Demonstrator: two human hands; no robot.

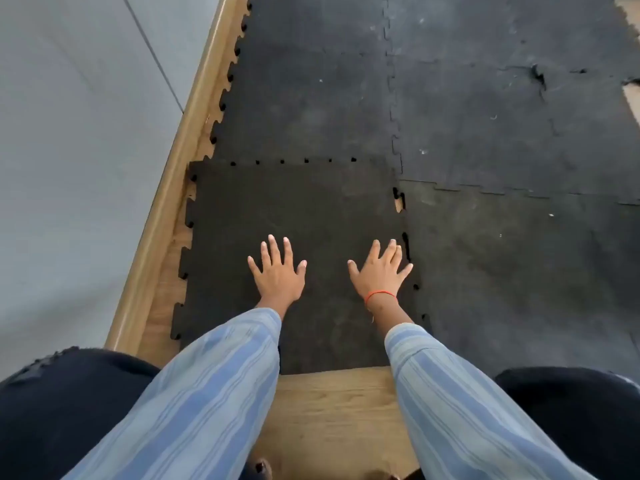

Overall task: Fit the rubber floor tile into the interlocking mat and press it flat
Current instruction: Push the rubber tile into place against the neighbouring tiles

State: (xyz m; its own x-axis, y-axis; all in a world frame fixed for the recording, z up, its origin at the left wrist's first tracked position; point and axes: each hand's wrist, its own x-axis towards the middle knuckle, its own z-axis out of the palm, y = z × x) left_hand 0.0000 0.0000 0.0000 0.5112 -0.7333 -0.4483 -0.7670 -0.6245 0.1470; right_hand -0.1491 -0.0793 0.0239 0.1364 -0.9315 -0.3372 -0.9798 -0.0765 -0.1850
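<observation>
A dark rubber floor tile [294, 206] with toothed edges lies on the wooden floor, joined to the black interlocking mat [485, 116] along its far and right sides. Small gaps show along the far seam, and a bit of wood shows at the right seam near the far corner. My left hand [277, 271] rests flat on the tile's middle, fingers spread. My right hand [379, 271], with an orange band at the wrist, lies flat near the tile's right seam, fingers spread. Neither hand holds anything.
A wooden skirting board [194, 133] and a grey wall [69, 133] run along the left. Bare wooden floor [332, 410] shows in front of the tile, between my knees in dark trousers. A tear in the mat [538, 76] shows at the far right.
</observation>
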